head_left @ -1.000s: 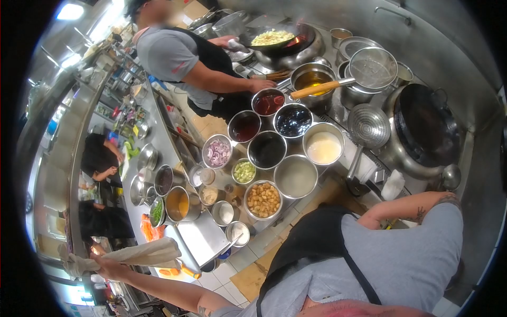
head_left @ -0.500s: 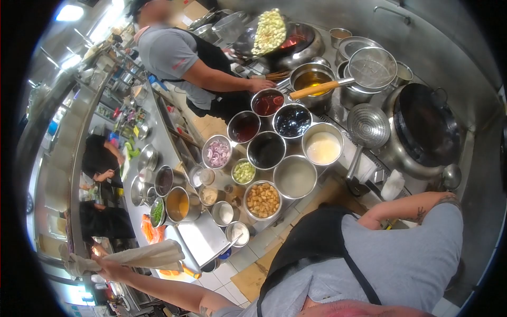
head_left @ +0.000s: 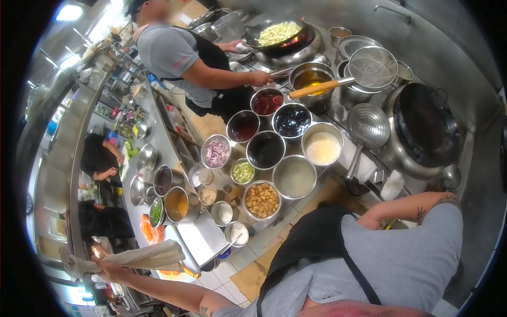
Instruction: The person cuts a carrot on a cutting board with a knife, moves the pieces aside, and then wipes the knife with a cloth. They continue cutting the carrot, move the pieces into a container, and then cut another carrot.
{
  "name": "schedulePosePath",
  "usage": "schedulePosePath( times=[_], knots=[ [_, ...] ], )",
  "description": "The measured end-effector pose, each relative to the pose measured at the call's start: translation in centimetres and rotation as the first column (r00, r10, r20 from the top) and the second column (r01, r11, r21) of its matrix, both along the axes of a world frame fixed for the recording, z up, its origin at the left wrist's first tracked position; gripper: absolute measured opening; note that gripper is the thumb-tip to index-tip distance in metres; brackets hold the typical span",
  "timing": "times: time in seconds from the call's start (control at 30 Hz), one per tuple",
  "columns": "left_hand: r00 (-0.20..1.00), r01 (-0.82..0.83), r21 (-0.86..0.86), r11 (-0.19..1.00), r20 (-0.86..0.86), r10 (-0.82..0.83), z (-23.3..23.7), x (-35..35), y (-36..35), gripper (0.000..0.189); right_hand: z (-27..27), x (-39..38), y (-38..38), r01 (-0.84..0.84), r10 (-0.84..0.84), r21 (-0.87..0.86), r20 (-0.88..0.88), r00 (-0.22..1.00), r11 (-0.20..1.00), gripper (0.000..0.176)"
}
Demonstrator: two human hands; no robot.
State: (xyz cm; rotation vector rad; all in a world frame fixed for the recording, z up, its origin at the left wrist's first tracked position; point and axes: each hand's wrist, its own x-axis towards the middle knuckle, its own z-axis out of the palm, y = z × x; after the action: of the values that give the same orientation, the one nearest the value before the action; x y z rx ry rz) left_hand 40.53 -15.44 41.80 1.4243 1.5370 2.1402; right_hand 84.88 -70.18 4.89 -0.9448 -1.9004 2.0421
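Observation:
At the lower left, my left hand is closed around a beige cloth, which lies along the shelf edge. Part of the fingers is hidden behind the cloth. My right arm is bent in against my black apron, and its hand is out of sight at my side. Nearest to that arm are a crumpled white cloth and a ladle at the stove edge.
A co-worker holds a wok of pale diced food over flame. Between us stand several metal pots, including fried cubes and sliced onion. A large wok, a perforated skimmer and a mesh strainer are at right.
The co-worker's wok has come down from a steep tilt to nearly level, and the diced food has settled in it. The co-worker's near hand has lifted slightly. My arms look unmoved.

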Motion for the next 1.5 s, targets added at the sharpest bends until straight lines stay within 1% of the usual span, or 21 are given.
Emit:
schedulePosePath(
  times=[0.07, 0.2, 0.27, 0.37, 0.47, 0.57, 0.67, 0.77, 0.8, 0.87, 0.9, 0.97, 1.1, 1.17, 1.27, 1.4, 1.47, 1.5],
  knots=[
    [1.000, -0.005, 0.014, 1.000, -0.026, 0.005, -0.1, -0.3, 0.2, 0.066, -0.9, -0.1, -0.2, 0.006, -0.005, 0.049, -0.022, 1.000, 0.999, 0.059],
    [0.998, -0.019, 0.046, 0.999, -0.054, 0.022, -0.3, -0.6, 0.6, 0.064, -1.1, 0.0, -0.1, -0.001, 0.002, 0.039, -0.031, 1.000, 0.999, 0.060],
    [0.999, -0.008, 0.041, 0.999, -0.033, 0.010, -0.2, -0.3, 0.5, 0.064, -1.3, 0.1, -0.1, 0.009, -0.009, 0.023, -0.026, 1.000, 1.000, 0.060],
    [1.000, -0.011, 0.017, 1.000, -0.007, 0.011, -0.3, -0.8, 1.2, 0.065, -1.7, 0.1, -0.1, 0.019, -0.018, 0.053, -0.018, 1.000, 0.998, 0.060],
    [1.000, -0.006, 0.031, 1.000, -0.015, 0.007, -0.3, -0.7, 1.2, 0.066, -1.1, 0.3, -0.1, 0.032, -0.032, 0.015, -0.004, 0.999, 0.999, 0.059],
    [1.000, 0.003, 0.046, 0.999, -0.013, -0.002, -0.4, -0.8, 1.4, 0.067, -0.1, 0.4, 0.3, 0.019, -0.019, 0.015, -0.002, 1.000, 1.000, 0.058],
    [1.000, 0.019, 0.056, 0.998, -0.011, -0.019, -0.4, -0.2, 0.9, 0.069, -1.2, 0.2, 0.0, 0.051, -0.049, 0.021, -0.068, 0.996, 0.998, 0.058],
    [1.000, 0.026, 0.036, 0.999, 0.005, -0.026, -0.2, 0.2, 0.5, 0.072, 0.3, 0.6, 0.5, 0.015, -0.015, 0.024, 0.028, 0.999, 1.000, 0.057],
    [1.000, 0.026, 0.024, 0.999, 0.013, -0.026, -0.1, 0.2, 0.5, 0.073, -0.1, 0.6, 0.4, 0.014, -0.014, 0.041, 0.006, 1.000, 0.999, 0.057],
    [0.999, -0.001, 0.022, 1.000, -0.039, 0.001, -0.2, -0.2, 0.8, 0.074, -1.1, 0.3, 0.2, 0.014, -0.012, 0.075, -0.037, 0.999, 0.997, 0.058],
    [0.998, -0.014, 0.022, 1.000, -0.065, 0.015, -0.2, -0.3, 0.8, 0.074, -1.2, 0.2, 0.1, 0.025, -0.022, 0.055, -0.048, 0.999, 0.998, 0.058],
    [0.998, -0.021, 0.013, 1.000, -0.053, 0.022, -0.1, -0.2, 0.7, 0.074, -1.4, 0.0, 0.1, 0.045, -0.044, 0.014, -0.068, 0.997, 0.999, 0.058],
    [0.997, -0.028, 0.061, 0.998, -0.077, 0.033, -0.4, -0.4, 1.0, 0.073, -1.5, -0.1, 0.2, 0.007, -0.002, 0.063, -0.072, 0.997, 0.998, 0.057],
    [0.996, -0.024, 0.049, 0.999, -0.082, 0.028, -0.6, -1.3, 1.7, 0.072, -1.4, -0.2, 0.2, 0.010, -0.007, 0.046, -0.081, 0.997, 0.999, 0.057],
    [0.997, -0.023, 0.054, 0.998, -0.077, 0.028, -0.6, -0.8, 1.2, 0.071, -3.3, -0.4, -0.4, 0.023, -0.025, -0.015, -0.113, 0.993, 1.000, 0.059],
    [0.995, -0.058, 0.032, 0.998, -0.080, 0.061, -0.3, -0.5, 0.9, 0.073, -2.6, -0.4, -0.2, 0.008, -0.005, 0.041, -0.089, 0.996, 0.999, 0.060],
    [0.996, -0.055, 0.057, 0.997, -0.064, 0.059, -0.1, 0.7, -0.1, 0.074, -2.4, -0.6, -0.3, 0.030, -0.028, 0.024, -0.082, 0.996, 0.999, 0.061],
    [0.997, -0.054, 0.069, 0.996, -0.056, 0.058, 0.0, 1.3, -0.6, 0.075, -1.5, -0.5, 0.0, 0.022, -0.021, 0.005, -0.061, 0.998, 1.000, 0.062]
  ],
)
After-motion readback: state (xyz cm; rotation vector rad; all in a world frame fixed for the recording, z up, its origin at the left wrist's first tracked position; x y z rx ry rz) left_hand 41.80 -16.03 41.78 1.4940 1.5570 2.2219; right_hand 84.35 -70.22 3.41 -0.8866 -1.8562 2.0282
